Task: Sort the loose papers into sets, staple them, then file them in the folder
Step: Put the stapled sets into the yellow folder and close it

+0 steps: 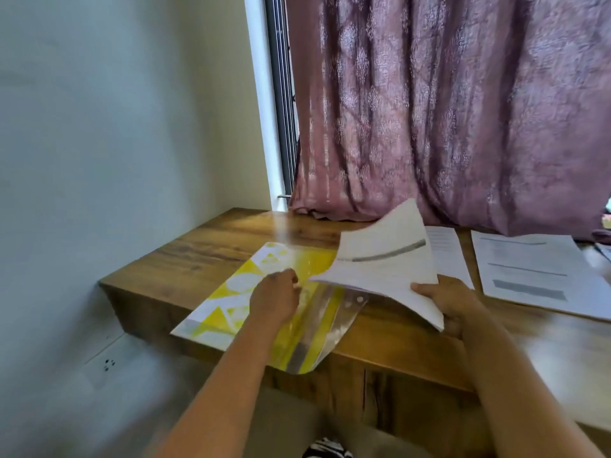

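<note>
Our left hand [274, 300]: at centre frame, fingers curled onto the folder [264, 305], seemingly pinching its clear cover.
Our right hand [446, 300]: right of centre, gripping the paper set [386, 269] by its lower corner, sheets bowed above the folder's clear flap.
Folder: yellow-patterned, flat on the tabletop [211, 249], overhanging its near edge.
Other papers [535, 272]: right edge, lying flat.

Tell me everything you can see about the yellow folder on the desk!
The folder is flat and yellow with white shapes like triangles and circles printed on it. It lies slanted on the wooden desk, its near corner poking over the desk's front edge. A clear plastic cover or sleeve with small punched holes lies on its right side, shiny and partly lifted. The left hand rests on it, and the right hand holds a stack of papers just above its far right part.
</note>
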The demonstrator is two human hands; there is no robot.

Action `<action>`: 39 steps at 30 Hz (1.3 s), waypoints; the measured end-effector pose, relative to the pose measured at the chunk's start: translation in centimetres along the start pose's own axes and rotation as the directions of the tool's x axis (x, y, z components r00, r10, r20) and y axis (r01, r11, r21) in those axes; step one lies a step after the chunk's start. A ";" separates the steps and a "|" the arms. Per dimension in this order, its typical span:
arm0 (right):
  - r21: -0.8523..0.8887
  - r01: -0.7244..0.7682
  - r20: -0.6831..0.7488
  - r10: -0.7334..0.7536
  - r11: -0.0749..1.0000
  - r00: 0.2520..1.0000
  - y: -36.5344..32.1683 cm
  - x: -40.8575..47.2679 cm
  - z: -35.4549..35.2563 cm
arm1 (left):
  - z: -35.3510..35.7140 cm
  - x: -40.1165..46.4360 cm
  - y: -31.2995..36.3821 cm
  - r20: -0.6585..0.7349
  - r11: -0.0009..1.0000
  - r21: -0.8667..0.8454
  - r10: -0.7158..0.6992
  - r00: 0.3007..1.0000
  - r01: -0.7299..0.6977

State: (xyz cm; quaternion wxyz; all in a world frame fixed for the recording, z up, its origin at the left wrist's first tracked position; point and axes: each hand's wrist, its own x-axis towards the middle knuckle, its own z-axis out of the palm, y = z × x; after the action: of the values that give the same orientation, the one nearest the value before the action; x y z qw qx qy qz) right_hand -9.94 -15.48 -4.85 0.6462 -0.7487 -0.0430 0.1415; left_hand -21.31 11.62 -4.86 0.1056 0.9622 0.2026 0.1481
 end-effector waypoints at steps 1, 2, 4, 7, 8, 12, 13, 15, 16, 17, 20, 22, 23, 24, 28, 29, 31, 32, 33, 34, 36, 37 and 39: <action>0.024 -0.032 0.004 0.032 0.999 0.999 0.2 -0.1 -0.3 | 0.5 -1.0 0.0 0.078 0.998 0.049 -0.041 0.996 0.037; 0.029 -0.054 0.002 0.054 0.998 0.999 0.1 -0.1 -0.6 | 0.9 -1.8 0.3 0.163 0.994 0.088 -0.075 0.984 0.061; 0.019 -0.060 -0.004 0.060 0.998 0.998 0.1 -0.3 -0.9 | 1.4 -2.4 1.2 0.297 0.989 0.127 -0.105 0.949 0.070; 0.031 -0.042 0.011 0.042 0.999 0.999 0.1 -0.7 -0.9 | 1.1 -2.4 1.9 0.287 0.987 0.148 -0.096 0.953 0.055; 0.030 -0.043 0.022 0.043 0.999 0.999 0.1 -0.9 -0.8 | 0.8 -2.3 1.9 0.260 0.986 0.165 -0.071 0.963 0.028; -0.006 -0.033 0.077 0.033 0.999 0.997 0.4 -1.4 -1.9 | 0.0 -2.1 1.1 0.209 0.982 0.186 -0.010 0.978 -0.030; -0.003 -0.029 0.090 0.029 1.000 0.996 0.4 -1.5 -2.3 | 0.0 -1.9 1.0 0.205 0.989 0.149 -0.007 0.979 -0.024; 0.007 -0.020 0.099 0.019 1.000 0.995 0.3 -1.7 -3.1 | -0.1 -1.9 1.2 0.203 0.991 0.129 0.000 0.979 -0.027; 0.006 -0.016 0.102 0.015 1.000 0.995 0.3 -1.8 -3.4 | -0.1 -1.8 1.3 0.208 0.989 0.147 0.001 0.978 -0.033; -0.002 -0.011 0.105 0.011 1.000 0.994 0.2 -1.8 -3.6 | -0.1 -1.7 1.4 0.208 0.985 0.169 0.005 0.978 -0.041; -0.084 -0.008 0.137 0.019 0.996 0.990 0.4 -1.6 -3.8 | -0.3 -1.5 1.8 0.198 0.968 0.237 0.032 0.980 -0.079; -0.121 -0.002 0.165 0.022 0.993 0.986 0.4 -1.7 -3.8 | -0.2 -1.2 2.1 0.208 0.957 0.268 0.053 0.977 -0.109; -0.118 -0.001 0.173 0.021 0.993 0.985 0.5 -1.8 -3.7 | -0.1 -1.2 2.2 0.210 0.954 0.275 0.064 0.976 -0.122; -0.111 -0.002 0.175 0.022 0.994 0.984 0.6 -1.8 -3.7 | 0.0 -1.2 2.3 0.210 0.951 0.281 0.070 0.975 -0.129; -0.079 -0.009 0.174 0.023 0.997 0.985 1.0 -1.4 -4.4 | -0.3 -0.9 1.9 0.180 0.963 0.248 0.061 0.982 -0.105; -0.088 -0.004 0.170 0.019 0.996 0.985 1.1 -1.5 -4.7 | -0.6 -0.6 1.7 0.177 0.981 0.180 0.035 0.984 -0.067; -0.111 0.021 0.184 0.000 0.994 0.983 1.2 -1.5 -5.3 | -1.4 0.1 1.0 0.165 1.000 0.002 -0.007 0.986 0.006; -0.124 0.036 0.200 -0.010 0.992 0.980 1.2 -1.5 -5.7 | -1.8 0.3 0.6 0.138 0.997 -0.073 -0.015 0.990 0.025; -0.121 0.034 0.229 -0.006 0.992 0.973 1.3 -1.5 -5.9 | -2.1 0.4 0.3 0.107 0.991 -0.129 -0.023 0.994 0.037; -0.106 0.026 0.261 0.002 0.994 0.965 1.3 -1.2 -6.0 | -2.3 0.4 -0.1 0.077 0.986 -0.163 -0.027 0.997 0.040; -0.078 0.019 0.323 0.007 0.997 0.947 0.9 -1.2 -5.6 | -2.3 0.3 -0.5 0.024 0.982 -0.184 -0.036 0.999 0.040; -0.077 0.023 0.347 0.005 0.997 0.938 0.7 -1.1 -5.3 | -2.2 0.1 -0.5 -0.007 0.982 -0.182 -0.046 0.999 0.044; -0.081 0.015 0.390 0.018 0.997 0.921 0.1 -1.0 -4.9 | -1.9 0.1 -0.6 -0.088 0.985 -0.165 -0.064 0.994 0.049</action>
State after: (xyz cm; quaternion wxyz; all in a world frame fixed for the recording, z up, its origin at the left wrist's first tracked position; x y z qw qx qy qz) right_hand -9.57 -20.38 -4.19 0.5933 -0.7314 -0.1760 0.2863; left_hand -22.07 12.47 -3.25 0.1782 0.9364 0.2219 0.2055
